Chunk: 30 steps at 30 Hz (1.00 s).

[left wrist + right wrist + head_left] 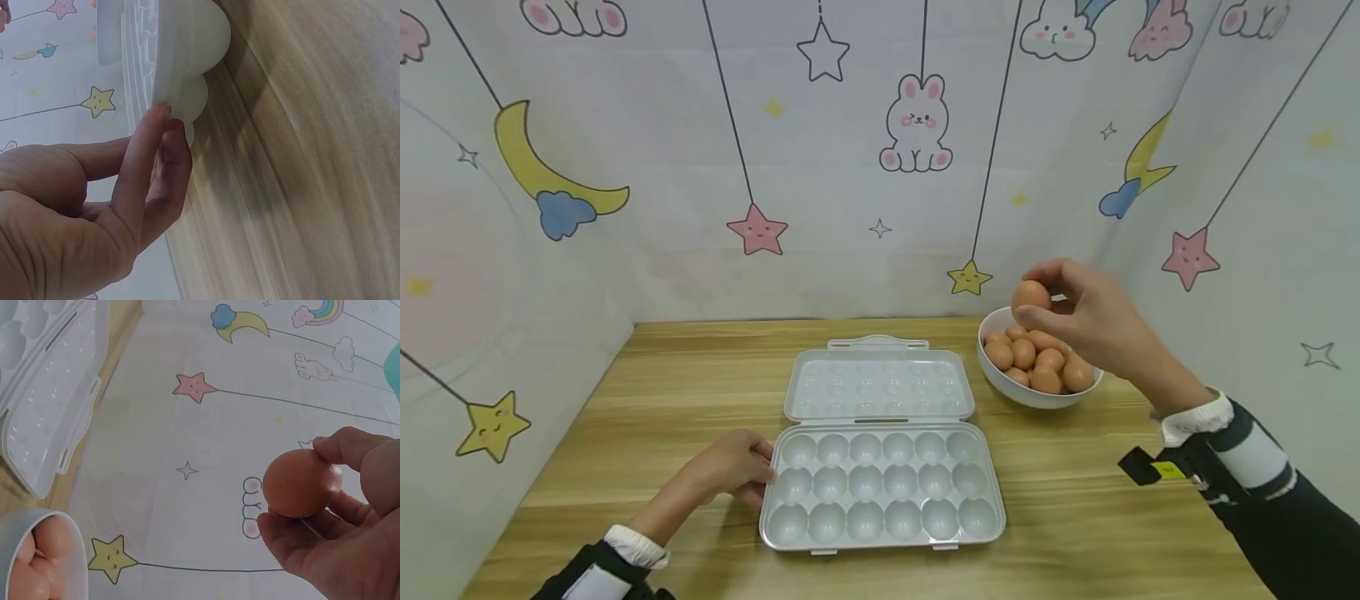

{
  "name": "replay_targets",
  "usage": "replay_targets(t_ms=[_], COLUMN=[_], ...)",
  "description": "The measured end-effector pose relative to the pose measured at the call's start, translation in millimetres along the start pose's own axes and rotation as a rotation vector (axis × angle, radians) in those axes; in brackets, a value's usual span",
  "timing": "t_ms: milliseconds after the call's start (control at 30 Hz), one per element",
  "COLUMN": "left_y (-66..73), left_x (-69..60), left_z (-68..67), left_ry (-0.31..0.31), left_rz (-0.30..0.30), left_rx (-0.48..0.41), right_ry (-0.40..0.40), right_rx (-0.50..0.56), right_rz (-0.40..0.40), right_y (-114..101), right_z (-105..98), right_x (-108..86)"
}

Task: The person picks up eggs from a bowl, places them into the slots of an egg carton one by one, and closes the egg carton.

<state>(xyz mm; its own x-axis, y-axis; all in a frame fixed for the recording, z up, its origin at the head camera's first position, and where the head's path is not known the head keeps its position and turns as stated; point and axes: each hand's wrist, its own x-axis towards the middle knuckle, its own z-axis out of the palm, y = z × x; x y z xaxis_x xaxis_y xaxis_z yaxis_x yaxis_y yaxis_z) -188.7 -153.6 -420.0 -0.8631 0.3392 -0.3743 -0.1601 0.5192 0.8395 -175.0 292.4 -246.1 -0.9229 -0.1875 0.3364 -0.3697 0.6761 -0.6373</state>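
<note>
A brown egg (pixel 1031 297) is held between the thumb and fingers of my right hand (pixel 1093 321), raised above the bowl. The right wrist view shows that egg (pixel 302 483) pinched at the fingertips, clear of the other eggs. The white bowl (pixel 1037 402) holds several brown eggs (pixel 1048 360). A white plastic egg tray (pixel 883 492) lies flat, its lid folded back, with bare round hollows. At the tray's left edge, my left hand (pixel 730 471) grips the rim with its fingertips. Close up, curled fingers (pixel 134 181) meet the tray's rim (pixel 165 75) from the side and below.
The tray's lid (pixel 880 385) lies open behind it, left of the bowl. All of this stands on a wood-grain table (pixel 685 375). A white printed cloth (pixel 850 183) hangs behind the table and along its sides.
</note>
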Motion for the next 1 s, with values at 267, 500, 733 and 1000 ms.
replay_targets(t_ms=[267, 500, 733, 1000], left_y=[0.8, 2.6, 1.2, -0.9], left_x=[1.9, -0.6, -0.3, 1.6], left_z=[0.5, 0.3, -0.2, 0.3], left_ry=[0.004, 0.001, 0.004, 0.002], left_rz=[-0.010, -0.022, -0.021, -0.020], left_rx=[0.014, 0.019, 0.022, 0.017], right_ry=[-0.045, -0.075, -0.155, -0.179], right_rx=[0.058, 0.040, 0.128, 0.107], right_rz=[-0.008, -0.142, -0.028, -0.031], right_y=[8, 35, 57, 81], right_z=[33, 62, 92, 124], right_x=[-16.5, -29.7, -42.8, -51.5])
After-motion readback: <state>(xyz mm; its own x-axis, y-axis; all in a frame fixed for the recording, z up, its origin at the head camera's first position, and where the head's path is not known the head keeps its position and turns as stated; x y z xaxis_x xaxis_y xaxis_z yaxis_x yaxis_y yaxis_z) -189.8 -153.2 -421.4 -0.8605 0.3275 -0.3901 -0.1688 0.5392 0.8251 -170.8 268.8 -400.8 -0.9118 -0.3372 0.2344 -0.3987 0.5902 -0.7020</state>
